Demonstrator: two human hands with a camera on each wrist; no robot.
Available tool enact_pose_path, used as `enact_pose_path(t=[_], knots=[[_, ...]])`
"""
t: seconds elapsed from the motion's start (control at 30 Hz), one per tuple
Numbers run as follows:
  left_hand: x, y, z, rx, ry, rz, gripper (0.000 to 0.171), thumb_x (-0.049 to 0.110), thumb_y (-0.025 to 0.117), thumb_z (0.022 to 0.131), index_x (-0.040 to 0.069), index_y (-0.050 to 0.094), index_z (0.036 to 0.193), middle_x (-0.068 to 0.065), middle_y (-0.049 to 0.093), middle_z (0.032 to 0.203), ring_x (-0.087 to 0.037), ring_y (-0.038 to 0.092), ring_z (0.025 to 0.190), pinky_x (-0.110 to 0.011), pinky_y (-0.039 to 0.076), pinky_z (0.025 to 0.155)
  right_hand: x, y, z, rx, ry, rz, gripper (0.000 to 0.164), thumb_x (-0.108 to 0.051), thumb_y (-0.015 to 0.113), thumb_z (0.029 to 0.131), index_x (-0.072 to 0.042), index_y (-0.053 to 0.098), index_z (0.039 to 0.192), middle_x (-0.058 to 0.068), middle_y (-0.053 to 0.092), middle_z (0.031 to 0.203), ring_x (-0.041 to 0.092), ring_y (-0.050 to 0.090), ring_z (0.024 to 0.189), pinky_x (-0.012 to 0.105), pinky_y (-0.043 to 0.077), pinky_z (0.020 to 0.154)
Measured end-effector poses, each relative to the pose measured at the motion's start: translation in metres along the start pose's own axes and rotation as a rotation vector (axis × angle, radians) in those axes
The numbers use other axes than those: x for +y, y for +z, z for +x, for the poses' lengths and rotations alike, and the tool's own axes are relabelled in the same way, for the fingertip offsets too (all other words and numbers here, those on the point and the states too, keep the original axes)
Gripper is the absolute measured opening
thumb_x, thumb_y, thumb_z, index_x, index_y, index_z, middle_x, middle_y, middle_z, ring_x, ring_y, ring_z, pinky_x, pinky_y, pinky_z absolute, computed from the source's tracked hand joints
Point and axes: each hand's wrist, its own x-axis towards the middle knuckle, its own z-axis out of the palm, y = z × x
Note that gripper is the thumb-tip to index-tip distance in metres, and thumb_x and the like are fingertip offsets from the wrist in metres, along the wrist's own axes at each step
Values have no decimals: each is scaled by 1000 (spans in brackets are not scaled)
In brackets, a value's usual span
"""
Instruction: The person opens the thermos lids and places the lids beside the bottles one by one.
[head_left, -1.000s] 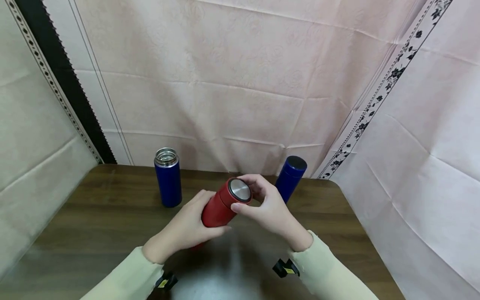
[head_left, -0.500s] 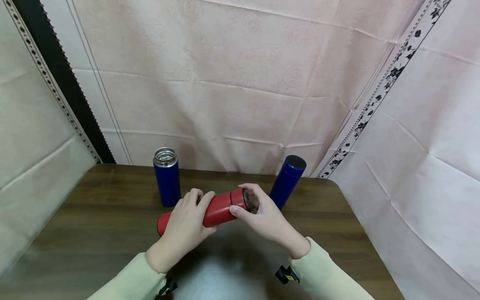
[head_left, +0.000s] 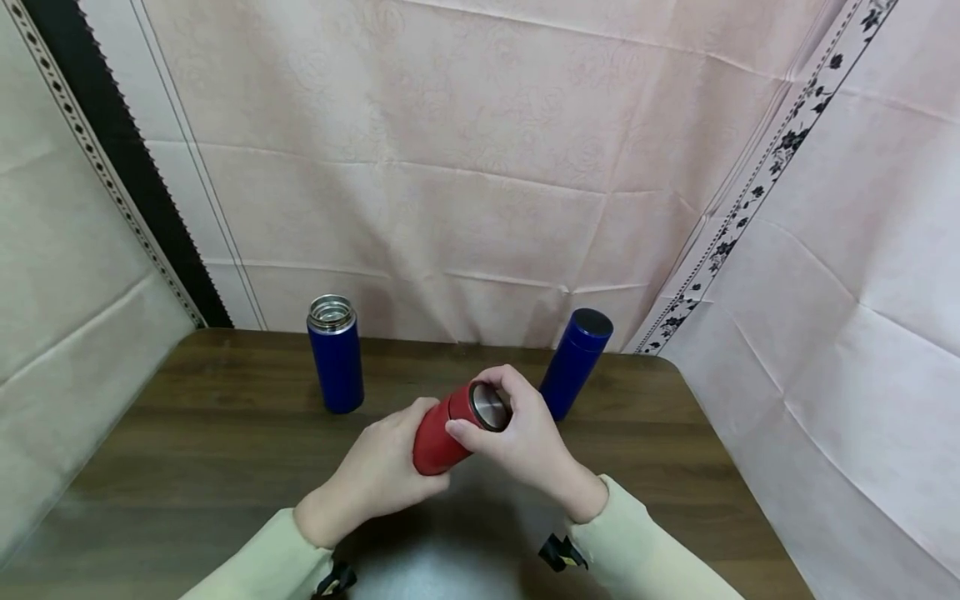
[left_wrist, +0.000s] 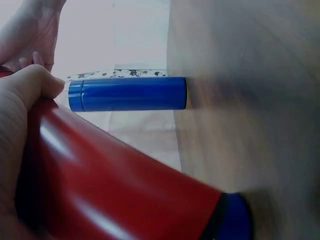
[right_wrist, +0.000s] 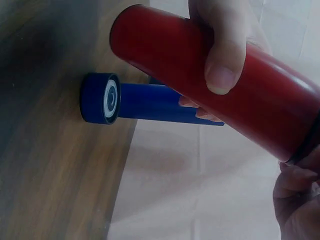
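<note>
Tilted above the table is a red thermos flask point(head_left: 435, 443) with a steel-topped lid point(head_left: 491, 407). My left hand point(head_left: 382, 467) grips its body, thumb wrapped over the side in the right wrist view. Fingers and thumb of my right hand point(head_left: 528, 442) pinch the lid. In the head view a dark seam shows between lid and body. A blue thermos flask point(head_left: 337, 358) without its lid stands upright at back left. Another blue flask point(head_left: 576, 362), lid on, stands at back right. A blue lid point(right_wrist: 100, 98) lies inside-up on the table in the right wrist view; the head view hides it.
The brown wooden table point(head_left: 225, 492) reaches to a pale cloth backdrop point(head_left: 465, 208) behind and cloth at both sides. Both blue flasks stand near the table's back edge, left and right of the hands.
The red flask swung from steep to nearly level, then its lid end turned back up toward the head camera. Both hands kept their hold and sit slightly lower. The blue flasks stayed put.
</note>
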Motion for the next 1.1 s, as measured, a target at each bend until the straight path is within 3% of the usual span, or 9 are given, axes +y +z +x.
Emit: enact_pose_path(t=[0.2, 0.57, 0.8, 0.87, 1.03, 1.1], knots=[[3, 3, -2, -75, 8, -196, 71, 26, 87, 66, 27, 45, 123, 17, 60, 102, -1, 60, 82, -21, 52, 70, -2, -2, -3, 3, -36, 14, 40, -21, 80, 79, -21, 54, 110, 0, 59, 105, 19, 63, 90, 36, 57, 71], [7, -2, -1, -152, 0, -241, 68, 28, 86, 68, 27, 44, 123, 16, 61, 100, -2, 61, 80, -22, 53, 69, -4, -5, -4, -5, -63, -4, 38, -27, 80, 79, -21, 54, 107, 0, 59, 103, 20, 62, 90, 37, 57, 70], [7, -3, -3, -177, 26, -289, 68, 24, 86, 69, 28, 44, 123, 16, 61, 101, -3, 62, 82, -23, 53, 70, -17, -6, -6, -30, -107, -23, 35, -17, 78, 78, -14, 53, 103, 1, 59, 99, 20, 61, 88, 36, 57, 70], [5, -3, -4, -231, 53, -365, 65, 25, 85, 72, 28, 44, 123, 14, 61, 103, -6, 62, 84, -25, 54, 71, -27, -6, -7, -55, -143, -25, 34, -13, 76, 78, -11, 53, 102, 3, 59, 98, 20, 60, 87, 36, 57, 68], [0, -2, -10, -447, 83, -635, 57, 29, 78, 81, 27, 45, 127, 5, 63, 111, -18, 64, 94, -34, 55, 76, -44, -5, -11, -151, -260, -53, 34, -10, 73, 76, -7, 55, 105, 4, 59, 100, 18, 59, 88, 33, 57, 67], [0, -2, -11, -470, 64, -660, 57, 29, 77, 81, 29, 44, 128, 5, 62, 112, -19, 63, 96, -35, 55, 76, -46, -5, -11, -162, -281, -62, 35, -10, 73, 76, -7, 55, 106, 4, 59, 101, 17, 59, 89, 33, 57, 68]])
